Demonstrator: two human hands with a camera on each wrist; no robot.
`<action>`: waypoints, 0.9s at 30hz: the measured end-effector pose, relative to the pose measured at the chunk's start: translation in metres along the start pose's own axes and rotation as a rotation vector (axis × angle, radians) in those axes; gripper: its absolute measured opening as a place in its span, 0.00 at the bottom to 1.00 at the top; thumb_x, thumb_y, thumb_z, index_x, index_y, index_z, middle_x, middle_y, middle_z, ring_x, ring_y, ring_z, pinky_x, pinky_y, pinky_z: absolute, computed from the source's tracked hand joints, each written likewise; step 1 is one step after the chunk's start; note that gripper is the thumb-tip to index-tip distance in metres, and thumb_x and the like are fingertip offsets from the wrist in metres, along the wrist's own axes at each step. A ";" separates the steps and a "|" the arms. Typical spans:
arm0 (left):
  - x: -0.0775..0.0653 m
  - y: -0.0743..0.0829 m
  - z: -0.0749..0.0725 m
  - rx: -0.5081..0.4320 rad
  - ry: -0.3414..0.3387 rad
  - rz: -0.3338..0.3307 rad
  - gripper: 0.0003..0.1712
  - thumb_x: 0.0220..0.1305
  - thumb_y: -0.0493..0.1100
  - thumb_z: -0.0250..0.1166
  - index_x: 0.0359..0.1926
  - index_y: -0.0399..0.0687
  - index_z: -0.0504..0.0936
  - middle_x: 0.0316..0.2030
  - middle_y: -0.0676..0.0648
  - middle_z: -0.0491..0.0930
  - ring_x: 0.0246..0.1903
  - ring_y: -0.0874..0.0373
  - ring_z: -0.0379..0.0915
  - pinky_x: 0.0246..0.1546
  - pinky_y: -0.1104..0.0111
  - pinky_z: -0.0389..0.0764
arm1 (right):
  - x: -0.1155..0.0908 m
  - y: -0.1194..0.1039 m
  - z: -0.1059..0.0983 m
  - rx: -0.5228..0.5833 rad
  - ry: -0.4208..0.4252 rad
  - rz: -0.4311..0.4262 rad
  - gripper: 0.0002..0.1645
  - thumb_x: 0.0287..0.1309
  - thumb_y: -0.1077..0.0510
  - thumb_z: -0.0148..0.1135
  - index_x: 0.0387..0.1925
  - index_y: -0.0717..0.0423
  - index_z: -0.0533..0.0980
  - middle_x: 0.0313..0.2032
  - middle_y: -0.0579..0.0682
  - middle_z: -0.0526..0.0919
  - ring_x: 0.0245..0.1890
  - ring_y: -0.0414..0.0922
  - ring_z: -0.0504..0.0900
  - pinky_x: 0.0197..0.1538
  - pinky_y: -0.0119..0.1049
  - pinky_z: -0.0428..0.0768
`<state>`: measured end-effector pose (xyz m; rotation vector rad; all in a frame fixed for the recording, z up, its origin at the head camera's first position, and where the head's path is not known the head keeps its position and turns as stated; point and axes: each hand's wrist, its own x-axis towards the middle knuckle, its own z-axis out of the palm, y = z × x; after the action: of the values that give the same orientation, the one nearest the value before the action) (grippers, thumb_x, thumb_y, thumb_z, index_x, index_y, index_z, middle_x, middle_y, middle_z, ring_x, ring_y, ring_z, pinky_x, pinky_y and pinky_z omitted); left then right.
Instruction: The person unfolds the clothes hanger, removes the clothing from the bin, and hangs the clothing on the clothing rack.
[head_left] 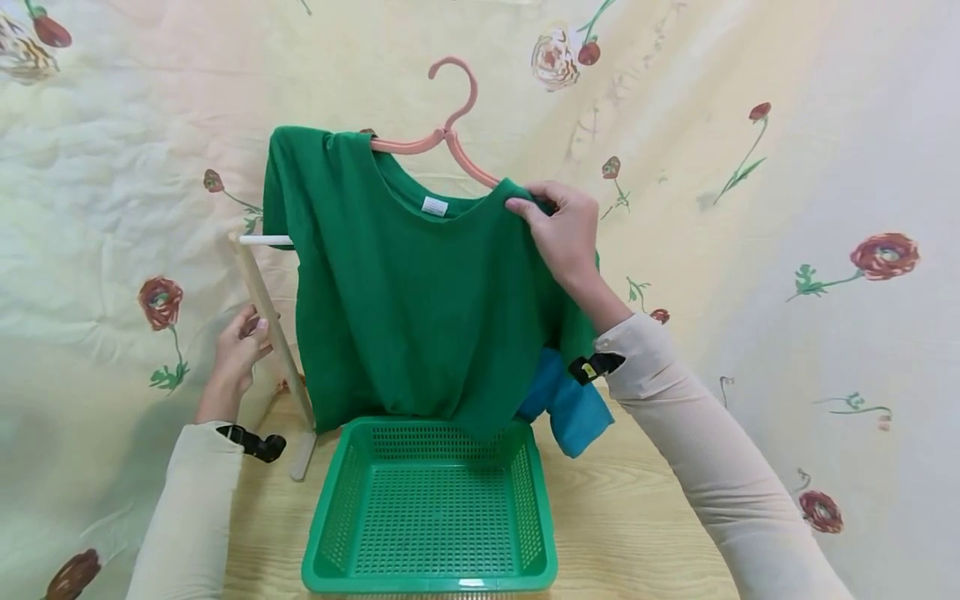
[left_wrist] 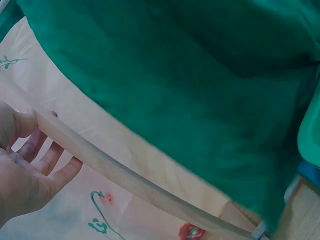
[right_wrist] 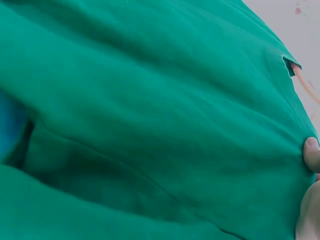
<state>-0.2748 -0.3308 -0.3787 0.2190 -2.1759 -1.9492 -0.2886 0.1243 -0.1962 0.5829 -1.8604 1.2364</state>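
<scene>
A green T-shirt (head_left: 427, 292) drapes on a pink hanger (head_left: 462, 156), whose hook rises free above the neckline. My right hand (head_left: 564, 227) pinches the shirt's shoulder on the right, probably with the hanger arm under the cloth. In the right wrist view the thumb (right_wrist: 312, 154) presses on the green fabric. My left hand (head_left: 238, 354) holds the wooden side post (left_wrist: 120, 172) of a rack, thumb on one side and fingers behind it. A white bar (head_left: 264, 240) runs from the post's top and goes out of sight behind the shirt.
A green plastic basket (head_left: 318, 533) stands on the wooden table (head_left: 622, 508) in front of the shirt. Blue cloth (head_left: 576, 412) shows behind the shirt, right of the basket. The rack's foot (head_left: 302, 457) is left of the basket. Flowered fabric (head_left: 750, 317) hangs behind.
</scene>
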 end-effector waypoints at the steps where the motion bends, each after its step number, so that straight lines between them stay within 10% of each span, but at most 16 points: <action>1: 0.000 0.000 0.001 -0.003 0.002 0.001 0.32 0.82 0.51 0.45 0.81 0.57 0.52 0.78 0.42 0.57 0.75 0.46 0.58 0.75 0.45 0.60 | -0.003 0.002 0.002 0.008 -0.008 0.005 0.11 0.59 0.56 0.75 0.37 0.61 0.89 0.36 0.59 0.90 0.29 0.29 0.79 0.39 0.22 0.76; 16: -0.006 0.001 0.004 -0.024 0.018 0.009 0.32 0.80 0.52 0.47 0.80 0.57 0.56 0.72 0.48 0.67 0.69 0.53 0.65 0.75 0.44 0.59 | -0.034 0.004 0.025 0.063 -0.204 0.061 0.11 0.58 0.58 0.75 0.38 0.62 0.89 0.35 0.59 0.90 0.31 0.41 0.83 0.40 0.29 0.81; 27: -0.007 0.001 0.004 0.010 -0.010 0.007 0.36 0.82 0.48 0.42 0.83 0.49 0.40 0.81 0.35 0.40 0.78 0.41 0.46 0.76 0.44 0.56 | -0.053 0.008 0.048 -0.058 -0.317 0.112 0.12 0.59 0.57 0.73 0.41 0.63 0.87 0.37 0.59 0.89 0.38 0.52 0.84 0.43 0.41 0.80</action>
<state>-0.2692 -0.3246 -0.3781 0.2038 -2.1898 -1.9406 -0.2822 0.0808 -0.2536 0.6825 -2.2107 1.2115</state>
